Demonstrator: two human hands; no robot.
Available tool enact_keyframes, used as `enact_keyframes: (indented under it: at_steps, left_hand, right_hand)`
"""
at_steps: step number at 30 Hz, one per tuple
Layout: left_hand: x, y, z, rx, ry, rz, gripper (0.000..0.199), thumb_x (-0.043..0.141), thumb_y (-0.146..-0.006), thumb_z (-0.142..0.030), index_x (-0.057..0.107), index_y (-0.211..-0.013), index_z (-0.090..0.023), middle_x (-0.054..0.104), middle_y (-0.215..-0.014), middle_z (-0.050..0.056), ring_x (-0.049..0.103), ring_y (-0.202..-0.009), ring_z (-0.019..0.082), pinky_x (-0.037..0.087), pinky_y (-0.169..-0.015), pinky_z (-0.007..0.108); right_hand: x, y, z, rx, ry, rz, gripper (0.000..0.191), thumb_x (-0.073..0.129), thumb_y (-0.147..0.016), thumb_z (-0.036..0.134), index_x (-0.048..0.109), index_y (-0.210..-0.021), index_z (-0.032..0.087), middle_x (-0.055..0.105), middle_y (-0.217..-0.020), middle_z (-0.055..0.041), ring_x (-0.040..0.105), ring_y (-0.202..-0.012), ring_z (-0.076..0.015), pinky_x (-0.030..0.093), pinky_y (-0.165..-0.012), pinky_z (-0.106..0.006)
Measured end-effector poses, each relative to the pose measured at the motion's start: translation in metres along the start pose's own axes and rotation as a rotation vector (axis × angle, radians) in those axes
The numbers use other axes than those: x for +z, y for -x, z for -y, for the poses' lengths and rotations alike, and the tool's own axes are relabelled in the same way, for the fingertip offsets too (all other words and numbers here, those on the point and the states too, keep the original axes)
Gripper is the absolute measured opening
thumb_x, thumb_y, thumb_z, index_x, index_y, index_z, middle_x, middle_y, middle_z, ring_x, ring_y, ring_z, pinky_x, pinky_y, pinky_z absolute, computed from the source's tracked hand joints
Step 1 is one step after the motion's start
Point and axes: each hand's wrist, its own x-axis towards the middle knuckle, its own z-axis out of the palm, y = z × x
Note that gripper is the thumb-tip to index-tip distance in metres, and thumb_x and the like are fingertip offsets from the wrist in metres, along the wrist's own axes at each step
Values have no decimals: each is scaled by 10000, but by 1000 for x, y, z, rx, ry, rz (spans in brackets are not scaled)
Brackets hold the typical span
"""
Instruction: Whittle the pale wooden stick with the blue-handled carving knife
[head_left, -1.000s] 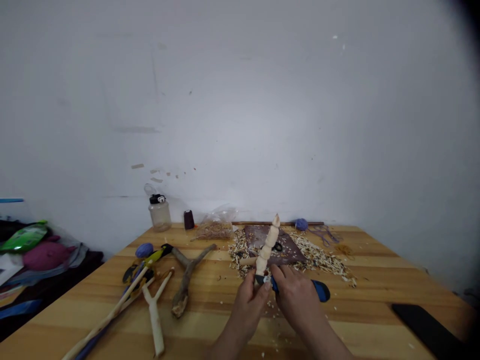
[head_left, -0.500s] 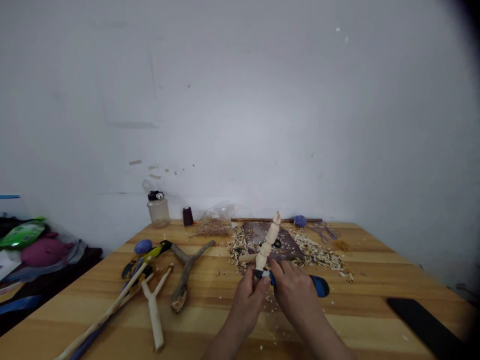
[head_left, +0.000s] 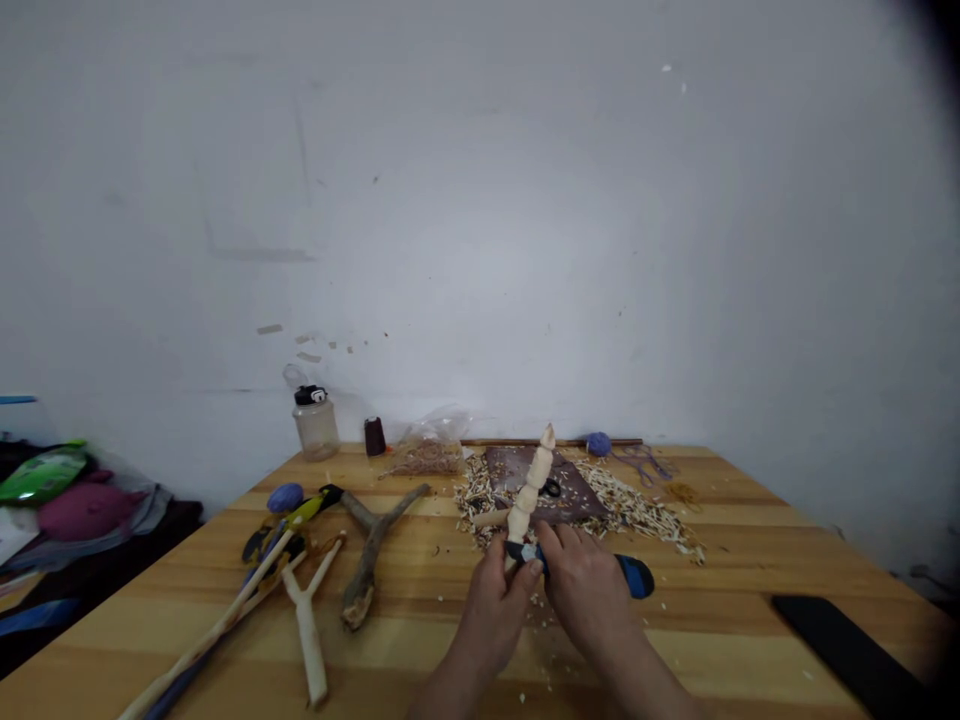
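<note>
A pale carved stick (head_left: 531, 488) with rounded segments and a pointed tip rises from my left hand (head_left: 489, 605), whose fingers are closed round its lower part. My right hand (head_left: 589, 580) is wrapped round a tool with a blue and black handle (head_left: 635, 577); the handle's end sticks out to the right. The tool's dark front part lies across the stick, beside my left thumb. Behind the hands, wood shavings (head_left: 645, 512) surround and partly cover a dark brown sheet (head_left: 577, 490), with a black ring-shaped item (head_left: 551, 488) on it.
On the left lie a peeled forked stick (head_left: 307, 635), a bark-covered forked branch (head_left: 369, 560) and long sticks (head_left: 202, 640). A bottle (head_left: 316, 428), thread spool (head_left: 374, 436) and plastic bag (head_left: 431, 445) stand near the wall. A black flat object (head_left: 847, 645) lies at the right.
The carved stick and the tool have shifted very slightly left and down in the view. Both hands keep their hold.
</note>
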Motion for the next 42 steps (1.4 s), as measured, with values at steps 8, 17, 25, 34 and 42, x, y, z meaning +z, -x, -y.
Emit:
enact_keyframes:
  at_steps: [8,17,25,34,42]
  left_hand:
    - [-1,1,2,4,-200,-46,251,438,-813,-345,513,-944,-145,625,-884,77,551,-819,192,391,-736,284]
    - [-2,2,-3,9,-327,-64,218,421,-807,-316,494,-937,-157,635,-891,100,567,-805,210,387,-707,291]
    - [-3,-1,2,-17,-400,-63,179,415,-810,-304,492,-903,-172,642,-816,65,577,-738,186,373,-641,256]
    - [-2,-1,3,-50,-356,-96,213,438,-805,-328,518,-913,-163,648,-842,83,582,-773,199,385,-674,262]
    - [2,-2,1,-54,-105,-159,277,498,-769,-369,543,-959,-172,622,-784,48,561,-751,180,385,-651,243]
  right_hand:
    - [1,-1,3,8,9,62,258,514,-778,129,551,-1022,207,608,-791,-38,572,-719,-170,323,-624,-265]
    - [3,0,7,40,46,8,253,526,-779,129,553,-1019,206,609,-769,-41,575,-697,-174,326,-621,-273]
    - [3,-2,10,97,46,73,181,511,-798,146,562,-961,203,609,-757,-49,589,-709,-180,329,-614,-271]
    - [1,-6,14,119,3,141,156,489,-807,143,561,-932,203,611,-768,-61,605,-726,-207,345,-608,-277]
    - [2,-8,13,129,-36,110,190,459,-809,139,574,-947,204,611,-775,-75,597,-732,-211,353,-615,-275]
